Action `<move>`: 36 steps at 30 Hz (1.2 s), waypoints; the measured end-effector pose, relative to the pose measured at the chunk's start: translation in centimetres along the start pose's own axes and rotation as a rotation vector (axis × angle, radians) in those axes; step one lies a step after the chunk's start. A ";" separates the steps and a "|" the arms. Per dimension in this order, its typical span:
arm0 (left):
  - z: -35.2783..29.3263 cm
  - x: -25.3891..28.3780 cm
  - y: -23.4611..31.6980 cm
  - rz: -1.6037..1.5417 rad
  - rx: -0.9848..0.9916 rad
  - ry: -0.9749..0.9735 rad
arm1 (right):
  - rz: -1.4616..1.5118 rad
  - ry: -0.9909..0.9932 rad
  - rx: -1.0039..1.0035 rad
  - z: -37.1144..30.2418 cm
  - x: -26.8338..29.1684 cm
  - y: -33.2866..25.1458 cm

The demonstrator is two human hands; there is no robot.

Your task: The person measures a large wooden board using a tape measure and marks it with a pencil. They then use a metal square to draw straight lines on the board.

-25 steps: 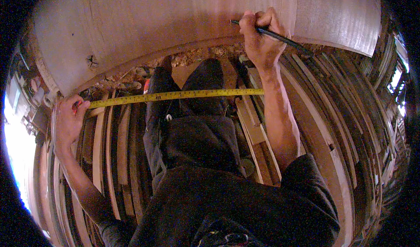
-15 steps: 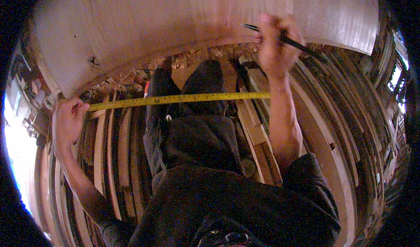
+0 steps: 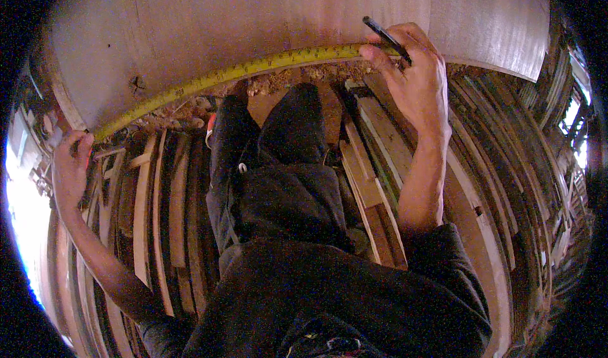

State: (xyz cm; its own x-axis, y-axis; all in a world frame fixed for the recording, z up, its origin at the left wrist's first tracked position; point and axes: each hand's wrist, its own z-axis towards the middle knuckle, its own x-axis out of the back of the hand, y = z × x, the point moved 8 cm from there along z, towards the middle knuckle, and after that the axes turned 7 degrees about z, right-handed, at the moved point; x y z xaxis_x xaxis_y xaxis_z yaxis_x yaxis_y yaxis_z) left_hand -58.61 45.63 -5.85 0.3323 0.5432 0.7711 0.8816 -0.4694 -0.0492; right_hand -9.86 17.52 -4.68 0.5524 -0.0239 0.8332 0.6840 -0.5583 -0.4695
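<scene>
A yellow tape measure point(image 3: 221, 77) is stretched along the near edge of a wide pale wooden board point(image 3: 253, 16). My left hand point(image 3: 71, 165) is closed at the tape's left end, by the board's left corner. A bit of orange-red shows at its fingers. My right hand point(image 3: 415, 79) grips a dark pen point(image 3: 386, 36) that points up to the left. Its thumb and fingertips are at the tape's right end, over the board's edge; whether they pinch the tape cannot be made out.
Long wooden strips point(image 3: 144, 212) lie lengthwise on the left, and more planks point(image 3: 494, 174) are stacked on the right. Wood shavings point(image 3: 272, 82) gather under the board's near edge. My legs point(image 3: 291, 127) are between the stacks, close to the board.
The tape has moved away from my body, up onto the board's near edge. My left hand went slightly left and away. My right hand shifted right, and the pen has turned in it.
</scene>
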 end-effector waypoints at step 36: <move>4.0 -3.0 -4.9 0.079 0.041 0.021 | 0.027 0.020 -0.089 3.0 -2.7 1.2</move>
State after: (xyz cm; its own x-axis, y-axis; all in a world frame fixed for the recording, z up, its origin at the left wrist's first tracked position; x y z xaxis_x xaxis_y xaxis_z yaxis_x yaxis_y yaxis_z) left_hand -62.64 49.04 -10.47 0.3949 0.4908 0.7766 0.8660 -0.4811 -0.1363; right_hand -9.13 19.41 -8.34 0.5599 -0.0557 0.8267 0.6234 -0.6288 -0.4647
